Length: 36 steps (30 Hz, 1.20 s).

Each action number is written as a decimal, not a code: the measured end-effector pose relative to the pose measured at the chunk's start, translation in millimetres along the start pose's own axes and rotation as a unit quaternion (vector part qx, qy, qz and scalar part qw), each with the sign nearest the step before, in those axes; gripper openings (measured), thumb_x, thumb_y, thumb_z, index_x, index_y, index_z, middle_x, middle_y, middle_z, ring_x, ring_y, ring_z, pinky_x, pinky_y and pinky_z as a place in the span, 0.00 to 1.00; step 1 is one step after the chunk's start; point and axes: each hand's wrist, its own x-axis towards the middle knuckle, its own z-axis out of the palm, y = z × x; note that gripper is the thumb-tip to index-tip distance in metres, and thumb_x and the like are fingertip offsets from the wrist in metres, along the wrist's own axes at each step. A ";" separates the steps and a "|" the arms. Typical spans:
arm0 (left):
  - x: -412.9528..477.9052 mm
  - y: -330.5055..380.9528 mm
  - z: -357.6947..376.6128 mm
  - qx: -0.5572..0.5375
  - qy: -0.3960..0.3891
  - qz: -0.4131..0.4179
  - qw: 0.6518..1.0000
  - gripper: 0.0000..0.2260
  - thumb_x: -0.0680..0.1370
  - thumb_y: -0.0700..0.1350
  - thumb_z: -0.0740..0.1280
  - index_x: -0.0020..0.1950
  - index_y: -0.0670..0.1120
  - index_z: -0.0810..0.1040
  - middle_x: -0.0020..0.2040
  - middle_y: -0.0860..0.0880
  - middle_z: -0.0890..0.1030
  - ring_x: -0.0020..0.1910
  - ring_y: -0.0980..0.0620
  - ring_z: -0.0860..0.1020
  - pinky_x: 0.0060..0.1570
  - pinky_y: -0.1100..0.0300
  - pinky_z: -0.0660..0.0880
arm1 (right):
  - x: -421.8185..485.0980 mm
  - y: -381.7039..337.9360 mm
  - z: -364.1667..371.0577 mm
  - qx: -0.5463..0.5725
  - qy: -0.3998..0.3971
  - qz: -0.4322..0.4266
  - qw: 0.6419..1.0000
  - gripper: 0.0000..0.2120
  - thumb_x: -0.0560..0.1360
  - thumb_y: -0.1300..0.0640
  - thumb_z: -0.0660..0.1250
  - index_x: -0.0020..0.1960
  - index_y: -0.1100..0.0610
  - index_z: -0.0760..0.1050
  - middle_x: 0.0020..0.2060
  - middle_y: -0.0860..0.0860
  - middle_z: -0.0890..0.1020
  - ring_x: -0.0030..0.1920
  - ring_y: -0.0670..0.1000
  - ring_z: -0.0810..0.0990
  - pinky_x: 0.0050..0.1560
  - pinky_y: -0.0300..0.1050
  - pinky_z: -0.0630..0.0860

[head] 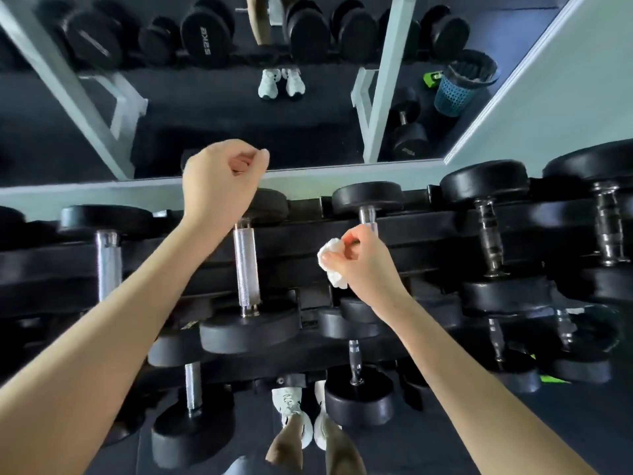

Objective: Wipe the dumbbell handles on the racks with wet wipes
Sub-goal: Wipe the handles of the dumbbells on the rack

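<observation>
A black tiered rack (428, 234) holds several black dumbbells with chrome handles. My right hand (363, 262) grips a crumpled white wet wipe (330, 265) wrapped around the handle of a top-row dumbbell (368, 197); the hand hides most of that handle. My left hand (219, 180) hovers above the far head of the neighbouring dumbbell, its fingers curled and holding nothing. That dumbbell's ribbed chrome handle (246, 265) lies bare just below the wrist.
A wall mirror (205, 114) behind the rack reflects dumbbells, white shoes and a blue bin (459, 87). More dumbbells fill the lower tiers. My white shoes (294, 409) stand on the dark floor below the rack. A green object (551, 378) lies low right.
</observation>
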 end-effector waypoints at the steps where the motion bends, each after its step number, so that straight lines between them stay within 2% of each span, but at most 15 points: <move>1: -1.1 -8.9 -10.0 0.021 0.004 -0.014 1.000 0.09 0.77 0.50 0.65 0.50 0.48 0.83 0.43 0.57 0.80 0.45 0.59 0.77 0.46 0.65 0.72 | 2.4 -0.8 8.6 0.016 -0.001 -0.004 1.000 0.06 0.73 0.59 0.69 0.46 0.58 0.72 0.35 0.48 0.81 0.32 0.44 0.77 0.35 0.33 0.73; 4: -5.9 -38.4 -26.0 0.071 -0.036 -0.061 0.995 0.10 0.76 0.52 0.68 0.55 0.52 0.82 0.49 0.58 0.78 0.48 0.59 0.76 0.41 0.67 0.69 | 10.7 2.0 42.1 0.060 -0.019 0.007 0.998 0.04 0.72 0.60 0.69 0.40 0.52 0.79 0.37 0.46 0.84 0.38 0.42 0.83 0.44 0.40 0.79; 6: -9.9 -54.4 -29.5 0.063 -0.072 -0.083 0.992 0.13 0.74 0.53 0.70 0.57 0.52 0.81 0.51 0.59 0.79 0.51 0.59 0.76 0.45 0.67 0.69 | 19.8 3.4 69.6 0.055 -0.019 0.025 0.998 0.04 0.71 0.58 0.68 0.40 0.55 0.82 0.35 0.49 0.85 0.37 0.48 0.84 0.47 0.50 0.81; 8: -10.7 -64.7 -29.7 0.050 -0.082 -0.084 0.992 0.14 0.74 0.52 0.71 0.58 0.52 0.81 0.53 0.56 0.82 0.53 0.57 0.77 0.49 0.66 0.69 | 33.1 -0.4 96.6 0.021 0.003 0.026 0.999 0.08 0.71 0.54 0.68 0.38 0.57 0.82 0.30 0.51 0.83 0.35 0.52 0.83 0.45 0.53 0.80; 10: -6.7 -69.7 -28.8 0.049 -0.071 -0.080 0.993 0.12 0.73 0.50 0.72 0.56 0.52 0.82 0.53 0.55 0.82 0.52 0.57 0.78 0.48 0.66 0.69 | 45.1 -9.2 118.3 0.001 0.053 0.020 0.998 0.13 0.72 0.54 0.68 0.32 0.61 0.79 0.25 0.55 0.79 0.29 0.52 0.77 0.39 0.50 0.77; 13: 3.2 -75.4 -26.8 0.053 -0.072 -0.092 0.992 0.11 0.72 0.50 0.73 0.53 0.51 0.83 0.47 0.57 0.81 0.46 0.60 0.76 0.43 0.67 0.69 | 41.8 -17.1 137.9 -0.062 0.087 0.001 0.994 0.16 0.73 0.55 0.69 0.32 0.65 0.77 0.27 0.60 0.77 0.29 0.52 0.69 0.34 0.47 0.68; 16: 10.0 -82.9 -27.2 0.048 -0.095 -0.089 0.990 0.10 0.71 0.51 0.74 0.51 0.52 0.83 0.43 0.59 0.80 0.42 0.61 0.76 0.40 0.70 0.70 | 21.3 -6.8 144.0 -0.153 0.059 -0.012 0.986 0.18 0.76 0.52 0.66 0.32 0.62 0.75 0.28 0.52 0.75 0.30 0.50 0.69 0.33 0.46 0.67; 19: 14.4 -86.9 -28.5 0.046 -0.110 -0.073 0.990 0.10 0.71 0.51 0.74 0.51 0.52 0.84 0.44 0.59 0.80 0.44 0.60 0.77 0.40 0.69 0.71 | 29.0 -10.6 146.4 -0.208 0.116 -0.022 0.971 0.17 0.76 0.52 0.65 0.30 0.57 0.72 0.28 0.46 0.69 0.29 0.46 0.66 0.28 0.36 0.59; 21: 15.4 -90.0 -27.5 0.040 -0.112 -0.062 0.991 0.11 0.71 0.51 0.73 0.52 0.52 0.83 0.46 0.58 0.82 0.44 0.60 0.76 0.39 0.68 0.70 | 40.8 -22.9 152.9 -0.162 0.151 -0.017 0.975 0.14 0.76 0.55 0.65 0.33 0.55 0.74 0.29 0.45 0.72 0.29 0.45 0.68 0.30 0.32 0.62; 23: 15.0 -94.2 -26.4 0.035 -0.106 -0.054 0.992 0.11 0.72 0.52 0.73 0.53 0.52 0.83 0.49 0.57 0.83 0.44 0.60 0.76 0.39 0.68 0.69 | 42.6 -30.6 160.2 -0.094 0.190 -0.016 0.977 0.05 0.77 0.57 0.65 0.46 0.55 0.80 0.37 0.47 0.80 0.38 0.45 0.76 0.39 0.29 0.67; 24: 15.2 -96.3 -25.8 0.036 -0.105 -0.049 0.993 0.11 0.72 0.52 0.72 0.53 0.52 0.83 0.50 0.57 0.83 0.45 0.60 0.77 0.39 0.67 0.70 | 39.9 -31.9 162.7 -0.079 0.208 -0.019 0.975 0.06 0.76 0.58 0.65 0.50 0.55 0.80 0.41 0.48 0.81 0.41 0.46 0.78 0.42 0.30 0.68; 28: 17.1 -100.2 -25.3 0.041 -0.106 -0.017 0.993 0.11 0.73 0.53 0.71 0.54 0.53 0.83 0.51 0.57 0.83 0.48 0.58 0.78 0.38 0.67 0.68 | 26.4 -26.7 170.5 -0.138 0.168 -0.071 0.974 0.08 0.77 0.61 0.64 0.50 0.57 0.81 0.44 0.51 0.77 0.42 0.47 0.74 0.41 0.31 0.68; 31: 18.5 -103.7 -24.8 0.038 -0.115 0.003 0.993 0.11 0.74 0.53 0.70 0.55 0.53 0.82 0.53 0.57 0.82 0.50 0.57 0.79 0.38 0.67 0.67 | 22.8 -23.0 176.2 -0.228 0.163 -0.139 0.950 0.07 0.76 0.59 0.67 0.53 0.58 0.81 0.42 0.51 0.76 0.42 0.52 0.76 0.44 0.43 0.75; 34: 20.9 -107.3 -23.5 0.039 -0.124 0.016 0.991 0.11 0.74 0.54 0.70 0.55 0.53 0.82 0.54 0.56 0.82 0.51 0.56 0.79 0.41 0.64 0.70 | 23.3 -22.6 178.8 -0.249 0.166 -0.140 0.944 0.09 0.74 0.58 0.70 0.53 0.59 0.81 0.44 0.53 0.77 0.45 0.53 0.77 0.47 0.47 0.77; 36: 22.1 -108.5 -22.1 0.027 -0.126 0.016 0.992 0.11 0.73 0.53 0.70 0.54 0.53 0.82 0.53 0.56 0.82 0.51 0.55 0.79 0.43 0.63 0.72 | 28.9 -25.2 179.6 -0.230 0.181 -0.133 0.947 0.05 0.74 0.60 0.69 0.48 0.60 0.82 0.42 0.52 0.77 0.42 0.53 0.77 0.46 0.49 0.76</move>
